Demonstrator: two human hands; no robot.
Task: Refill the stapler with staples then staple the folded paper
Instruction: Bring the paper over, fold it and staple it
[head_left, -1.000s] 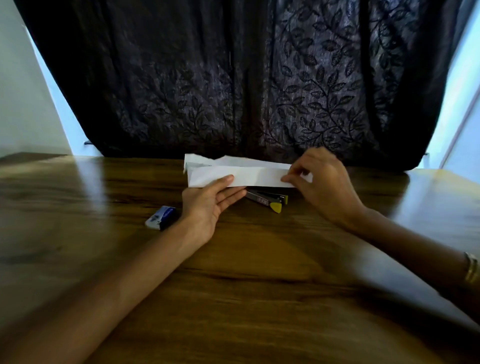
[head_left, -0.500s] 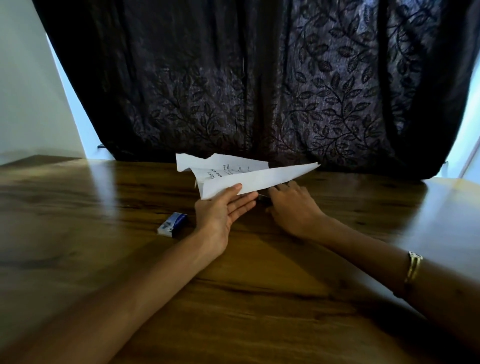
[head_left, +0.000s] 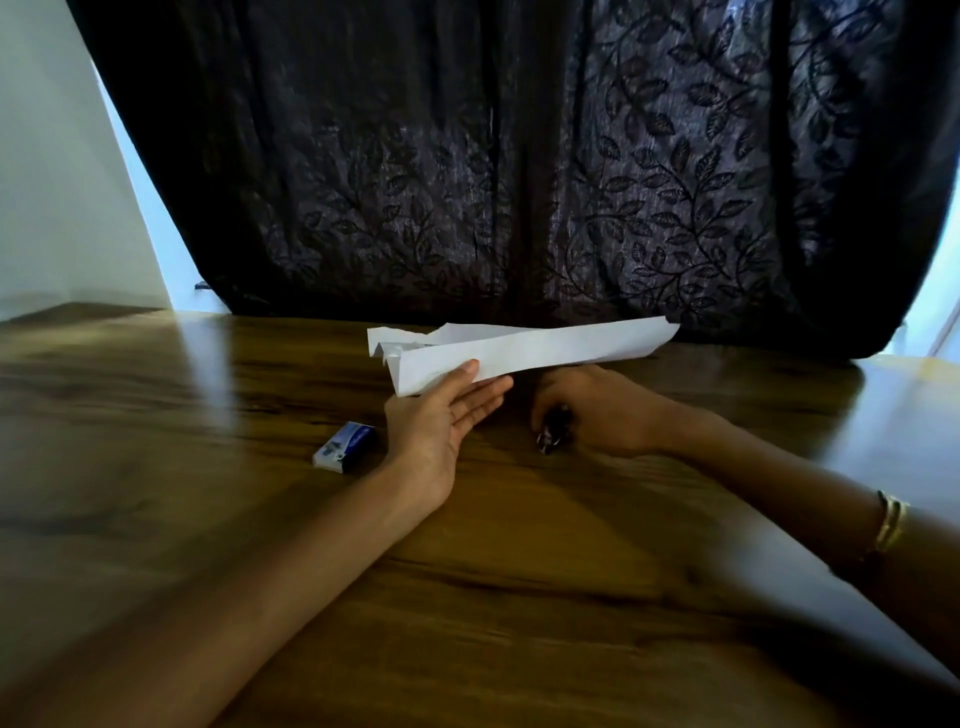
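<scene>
Folded paper (head_left: 524, 351) is held up off the wooden table (head_left: 519, 597) by the left hand (head_left: 441, 421), thumb on the near face and the straight-ish fingers tucked under, so the near left end is pinched while the far right end sticks out toward the dark leaf-patterned curtain (head_left: 519, 156). Some print can be made out on the inner fold near the left end, too small to read. The stapler (head_left: 553, 431) is gripped by the right hand (head_left: 602, 410), fingers curled around it just under the raised paper; only a dark, blurry end of it is seen poking out, close to the tabletop, so whether it's actually touching can't be told. A small blue and white staple box (head_left: 345, 446) is lying flat on the table just left of the left wrist, not touched by anything. A gold bangle (head_left: 891, 522) is worn on the right forearm.
</scene>
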